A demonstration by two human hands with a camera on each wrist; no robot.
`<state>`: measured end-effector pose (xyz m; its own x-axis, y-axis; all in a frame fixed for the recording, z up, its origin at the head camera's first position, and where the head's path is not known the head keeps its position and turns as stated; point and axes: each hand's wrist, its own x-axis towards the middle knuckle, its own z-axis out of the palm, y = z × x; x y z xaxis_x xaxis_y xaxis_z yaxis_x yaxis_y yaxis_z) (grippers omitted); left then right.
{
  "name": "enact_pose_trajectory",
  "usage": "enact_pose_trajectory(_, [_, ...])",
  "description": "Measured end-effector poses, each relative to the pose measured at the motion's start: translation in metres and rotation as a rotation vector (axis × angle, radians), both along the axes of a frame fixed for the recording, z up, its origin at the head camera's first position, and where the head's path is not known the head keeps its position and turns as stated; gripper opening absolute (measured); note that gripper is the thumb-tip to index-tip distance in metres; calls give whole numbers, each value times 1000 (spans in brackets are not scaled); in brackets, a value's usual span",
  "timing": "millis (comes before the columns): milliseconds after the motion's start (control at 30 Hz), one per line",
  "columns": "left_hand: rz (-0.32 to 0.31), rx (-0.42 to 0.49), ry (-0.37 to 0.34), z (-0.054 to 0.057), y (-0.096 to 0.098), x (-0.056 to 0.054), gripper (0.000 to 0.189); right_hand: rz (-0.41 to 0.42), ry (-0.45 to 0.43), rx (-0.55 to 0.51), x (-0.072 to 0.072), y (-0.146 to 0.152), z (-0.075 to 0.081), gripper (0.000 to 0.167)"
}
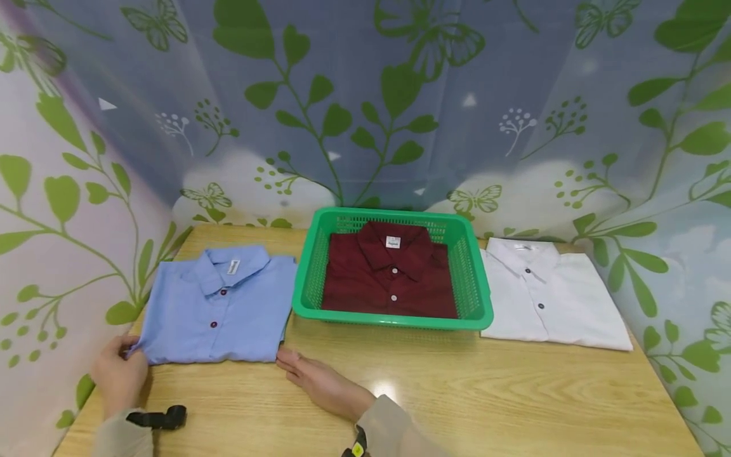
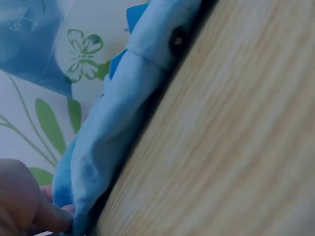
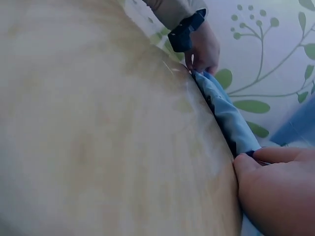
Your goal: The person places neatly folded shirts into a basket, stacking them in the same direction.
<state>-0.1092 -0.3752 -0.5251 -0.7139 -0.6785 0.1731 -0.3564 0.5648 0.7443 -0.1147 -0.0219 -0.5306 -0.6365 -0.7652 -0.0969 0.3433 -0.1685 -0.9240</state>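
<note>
A folded light blue shirt [image 1: 185,317], collar to the back and dark buttons down its front, lies at the left of the table. At its near left corner my left hand [image 1: 118,376] pinches the cloth between thumb and fingers; the left wrist view shows this grip [image 2: 24,201] on the shirt's edge [image 2: 113,108]. My right hand [image 1: 325,386] is at the near right corner. In the right wrist view, thumb and forefinger of this hand [image 3: 280,189] pinch the shirt's edge [image 3: 229,115]. The cloth's underside is hidden.
Right of the blue shirt stands a green plastic basket [image 1: 394,322] with a folded dark red shirt [image 1: 365,285] inside. Farther right lies a folded white shirt [image 1: 571,304]. A leaf-patterned curtain [image 1: 354,95] encloses the back and sides of the wooden table [image 1: 514,400].
</note>
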Motion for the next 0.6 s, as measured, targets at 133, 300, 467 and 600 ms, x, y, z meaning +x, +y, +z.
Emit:
enact_pose_trajectory(133, [-77, -52, -67, 5, -8, 11, 27, 17, 29, 54, 16, 1, 5, 58])
enact_pose_trajectory(300, [-206, -36, -176, 10, -22, 26, 20, 102, 61, 141, 36, 8, 13, 61])
enact_pose_trajectory(467, [-368, -37, -287, 16, -35, 44, 19, 282, -28, 145, 56, 21, 23, 60])
enact_pose_trajectory(600, [-503, -43, -385, 23, -42, 56, 17, 339, -240, 143, 76, 28, 31, 59])
